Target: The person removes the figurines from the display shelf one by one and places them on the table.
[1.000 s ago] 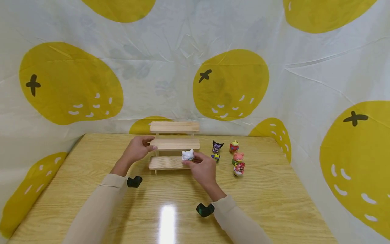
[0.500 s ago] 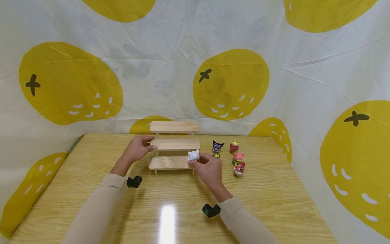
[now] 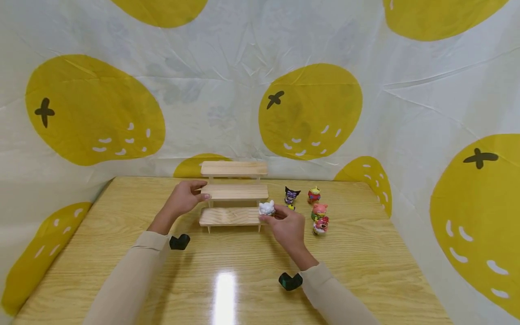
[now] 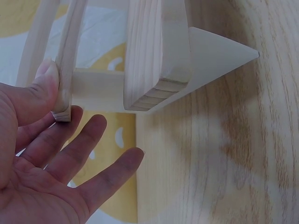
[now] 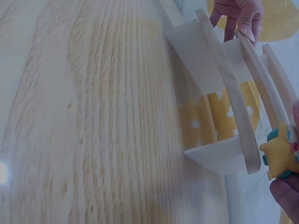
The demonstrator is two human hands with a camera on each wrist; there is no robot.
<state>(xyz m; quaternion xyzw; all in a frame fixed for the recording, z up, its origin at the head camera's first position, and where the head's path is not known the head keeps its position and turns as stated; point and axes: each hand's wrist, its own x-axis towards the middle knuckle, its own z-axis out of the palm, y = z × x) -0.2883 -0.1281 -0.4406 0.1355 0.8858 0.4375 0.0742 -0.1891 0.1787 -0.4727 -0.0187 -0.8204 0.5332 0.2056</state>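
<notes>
A three-tier wooden display stand (image 3: 234, 192) stands toward the back of the table. My left hand (image 3: 184, 198) pinches the left end of its middle board (image 4: 65, 74), thumb on top and fingertips beneath; the other fingers spread free. At the right end of the bottom board (image 3: 227, 216), my right hand (image 3: 289, 225) pinches a small toy figurine (image 3: 266, 208) between thumb and fingers. From the head it looks white with ear-like bumps. The right wrist view shows the figurine's yellow body with teal parts (image 5: 280, 151), close beside the boards' ends.
Right of the stand are several more figurines: a black-and-purple one (image 3: 291, 195), a red one with a yellow top (image 3: 314, 195), a pink one (image 3: 319, 210) and a red-and-pink one (image 3: 321, 225). A small yellow-topped figurine (image 3: 291, 207) is partly hidden behind my right hand. A fruit-print curtain (image 3: 211, 113) hangs behind.
My right hand has carried the figurine to the right, from over the bottom board to its right end. My left hand keeps its hold on the middle board.
</notes>
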